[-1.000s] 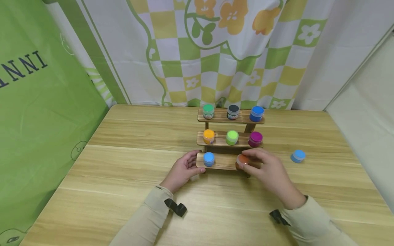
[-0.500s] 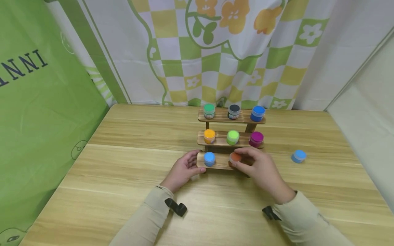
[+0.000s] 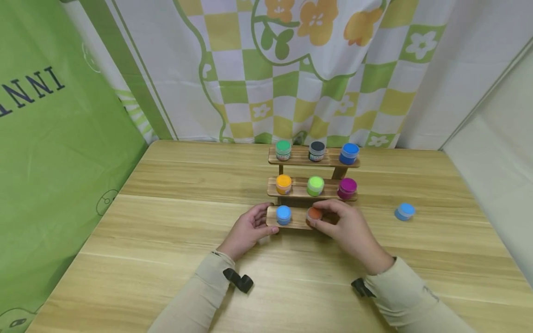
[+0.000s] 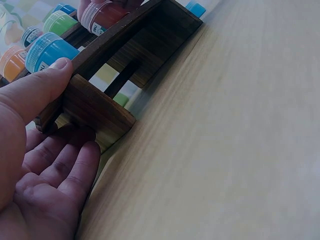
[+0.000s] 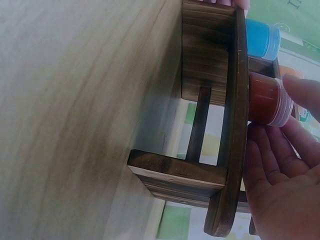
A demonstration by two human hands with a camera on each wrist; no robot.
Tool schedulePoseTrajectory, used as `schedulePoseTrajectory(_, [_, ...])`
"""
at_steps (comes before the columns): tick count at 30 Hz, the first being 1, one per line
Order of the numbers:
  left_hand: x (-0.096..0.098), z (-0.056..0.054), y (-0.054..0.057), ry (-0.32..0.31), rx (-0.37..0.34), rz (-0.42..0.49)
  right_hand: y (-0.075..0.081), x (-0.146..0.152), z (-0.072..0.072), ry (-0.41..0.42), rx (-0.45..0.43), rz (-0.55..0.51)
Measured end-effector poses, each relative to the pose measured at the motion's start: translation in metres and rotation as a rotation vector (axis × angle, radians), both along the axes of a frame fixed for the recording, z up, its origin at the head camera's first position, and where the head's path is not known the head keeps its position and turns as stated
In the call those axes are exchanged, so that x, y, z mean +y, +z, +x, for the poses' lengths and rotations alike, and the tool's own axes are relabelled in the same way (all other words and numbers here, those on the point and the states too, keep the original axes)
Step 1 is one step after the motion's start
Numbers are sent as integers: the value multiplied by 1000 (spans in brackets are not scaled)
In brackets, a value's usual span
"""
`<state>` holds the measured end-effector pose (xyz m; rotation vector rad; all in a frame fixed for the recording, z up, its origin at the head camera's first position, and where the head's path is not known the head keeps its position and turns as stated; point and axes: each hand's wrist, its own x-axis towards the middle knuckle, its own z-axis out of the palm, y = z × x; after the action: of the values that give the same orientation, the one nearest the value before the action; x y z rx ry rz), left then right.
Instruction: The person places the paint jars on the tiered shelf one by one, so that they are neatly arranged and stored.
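Note:
A three-tier wooden display stand holds small paint jars with clear lids. My right hand pinches a brown-orange paint jar between thumb and fingers, at the middle of the lowest shelf. In the right wrist view this jar stands with its base on the shelf board. The left hand grips the left end of that shelf, its thumb on the front edge and its fingers curled underneath. Just right of that thumb sits a light blue jar.
Orange, lime green and purple jars fill the middle shelf. Green, black and dark blue ones line the top. Another light blue jar lies on the table to the right. A patterned curtain hangs behind.
The right hand has slid the brown-orange jar leftward along the lowest shelf, from near its right end to the middle. My left hand has stayed at the shelf's left end.

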<state>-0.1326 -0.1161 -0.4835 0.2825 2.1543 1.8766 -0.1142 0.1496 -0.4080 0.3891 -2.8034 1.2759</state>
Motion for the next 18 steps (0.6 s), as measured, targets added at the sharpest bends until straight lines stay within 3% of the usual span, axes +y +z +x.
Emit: schedulePoseTrajectory(18, [0,-1,0,2,4,-5,0,8,4,-19,-37,-49])
